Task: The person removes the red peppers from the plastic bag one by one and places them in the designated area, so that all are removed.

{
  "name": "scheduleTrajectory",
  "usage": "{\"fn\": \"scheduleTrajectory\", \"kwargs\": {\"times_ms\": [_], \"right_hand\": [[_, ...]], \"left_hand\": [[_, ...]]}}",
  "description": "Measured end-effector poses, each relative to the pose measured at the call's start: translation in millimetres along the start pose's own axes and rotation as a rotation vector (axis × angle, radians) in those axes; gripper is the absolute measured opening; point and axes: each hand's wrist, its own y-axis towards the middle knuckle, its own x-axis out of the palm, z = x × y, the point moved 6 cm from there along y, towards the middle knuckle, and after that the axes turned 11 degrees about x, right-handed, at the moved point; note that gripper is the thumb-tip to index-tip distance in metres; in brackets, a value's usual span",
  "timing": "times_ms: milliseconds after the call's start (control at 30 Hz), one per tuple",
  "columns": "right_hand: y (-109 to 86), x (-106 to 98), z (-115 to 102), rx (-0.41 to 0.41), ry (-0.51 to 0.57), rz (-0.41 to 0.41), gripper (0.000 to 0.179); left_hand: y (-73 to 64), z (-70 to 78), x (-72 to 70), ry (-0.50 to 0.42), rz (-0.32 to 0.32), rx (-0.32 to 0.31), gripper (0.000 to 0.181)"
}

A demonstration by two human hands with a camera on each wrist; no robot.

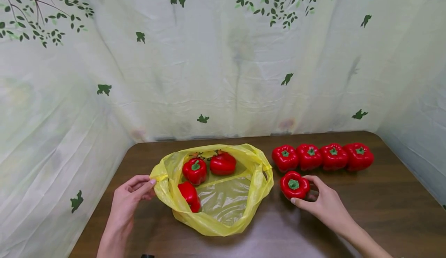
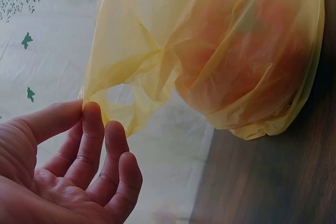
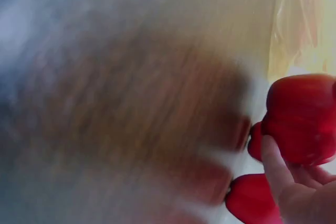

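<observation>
A yellow plastic bag stands on the table with its mouth spread wide. Two red bell peppers, one upright and one on its side, lie at the back of it; a third pepper leans at its left side. My left hand pinches the bag's left handle between thumb and fingertips, as the left wrist view shows at the handle loop. To the right of the bag, my right hand grips a red bell pepper by its side, green stem facing up.
Several red bell peppers stand in a row at the back right of the brown wooden table. Leaf-printed pale curtains hang behind and at both sides. A small black object shows at the bottom edge.
</observation>
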Motion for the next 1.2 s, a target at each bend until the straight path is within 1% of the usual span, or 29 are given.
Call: {"fn": "scheduleTrajectory", "kwargs": {"times_ms": [100,233,333,467,567,900,1067,1133,1200], "right_hand": [[3.0,-0.1,3.6,0.043,-0.006,-0.007,0.070],[6.9,-1.1,2.9,0.050,-0.092,0.023,0.071],[10.0,-1.7,1.1,0.080,-0.153,0.042,0.074],[12.9,-0.1,-1.1,0.159,-0.191,0.027,0.083],[13.1,2.4,-4.4,0.185,-0.201,0.016,0.088],[12.9,11.0,-11.0,0.193,-0.181,0.007,0.095],[11.9,10.7,-10.8,0.195,-0.179,-0.012,0.098],[10.2,8.0,-11.7,0.180,-0.197,-0.013,0.098],[7.9,3.3,-15.1,0.137,-0.225,0.002,0.097]], "left_hand": [[0.2,-0.4,0.0,-0.004,0.001,0.000,0.021],[0.2,0.5,0.4,-0.008,-0.005,0.010,0.020],[0.0,2.0,0.6,-0.004,-0.005,0.015,0.020],[-0.5,2.5,-0.1,0.010,0.005,0.007,0.022],[-1.1,2.4,-0.5,0.013,0.008,0.005,0.023],[-0.6,1.8,-0.5,0.012,0.008,0.002,0.022],[-1.4,2.5,-0.8,0.013,0.006,0.007,0.021],[-1.7,3.0,-0.6,0.013,0.007,0.011,0.022],[-1.8,3.8,-0.3,0.015,0.004,0.013,0.023]]}}
